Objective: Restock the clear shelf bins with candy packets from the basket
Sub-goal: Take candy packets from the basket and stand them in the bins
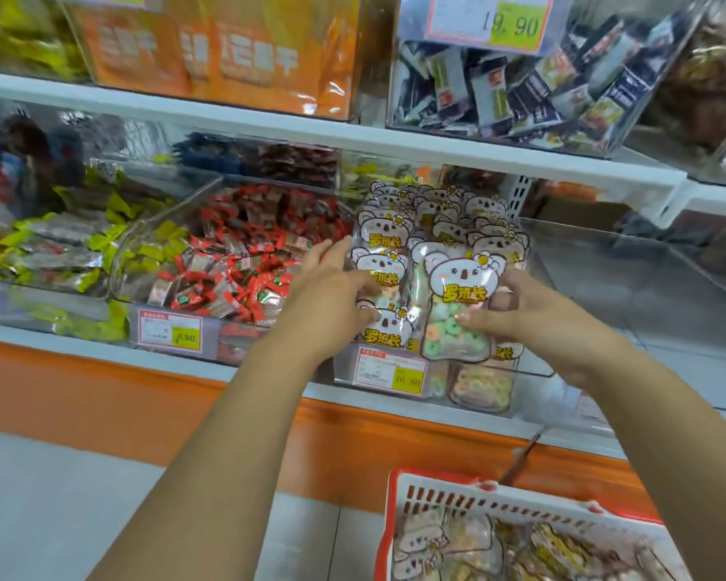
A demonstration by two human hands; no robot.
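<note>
A clear shelf bin [533, 362] on the middle shelf holds several upright koala-print packets of ring candy. My right hand [533, 316] grips the front koala packet [457, 304] by its right side, thumb across the coloured rings, at the bin's front. My left hand [336, 287] presses with straight fingers against the left row of koala packets [380, 270]. A white basket with a red rim [399, 488] sits at the lower right with more koala packets [436, 543] inside.
Left of the koala bin stands a bin of red wrapped candies [244, 262], then one of yellow-green packets [59, 249]. Price tags [390, 371] hang on the bin fronts. A white upper shelf [353, 136] carries orange bags and dark sachets. An orange base runs below.
</note>
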